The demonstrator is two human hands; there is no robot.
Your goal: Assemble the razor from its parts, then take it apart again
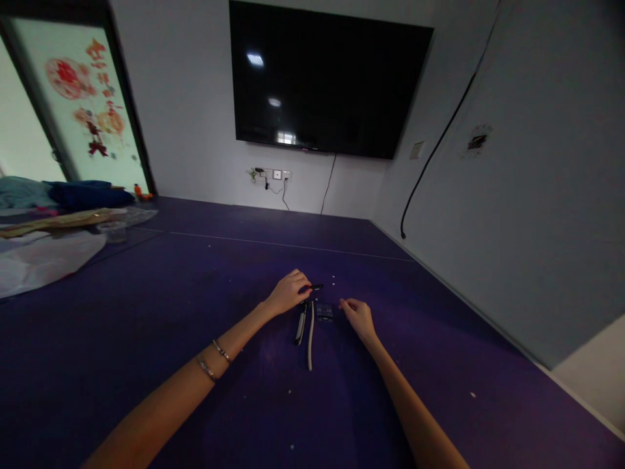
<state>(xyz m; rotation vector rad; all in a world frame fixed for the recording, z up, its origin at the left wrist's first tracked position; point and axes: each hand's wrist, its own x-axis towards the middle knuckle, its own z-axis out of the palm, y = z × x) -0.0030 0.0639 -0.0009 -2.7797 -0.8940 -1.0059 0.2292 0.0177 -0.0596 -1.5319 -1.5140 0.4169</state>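
Both my arms reach forward over a dark purple surface (161, 339). My left hand (289, 291) is closed in a pinch on a small black stick-like piece (315, 287) that pokes out to the right of its fingers. Just below it lie a dark narrow tool (300, 324) and a thin pale strip (310, 335), side by side. A small dark rectangular part (324, 312) rests between my hands. My right hand (357, 314) lies to the right of that part, fingers curled and pinched together; whether they hold anything is too small to see.
A large black screen (327, 78) hangs on the far wall above a socket strip (273, 174) with cables. At the far left lie white sheets (43, 257), wooden strips (58, 220) and blue cloth (88, 193). A grey wall (527, 195) borders the right side. Small white specks dot the surface.
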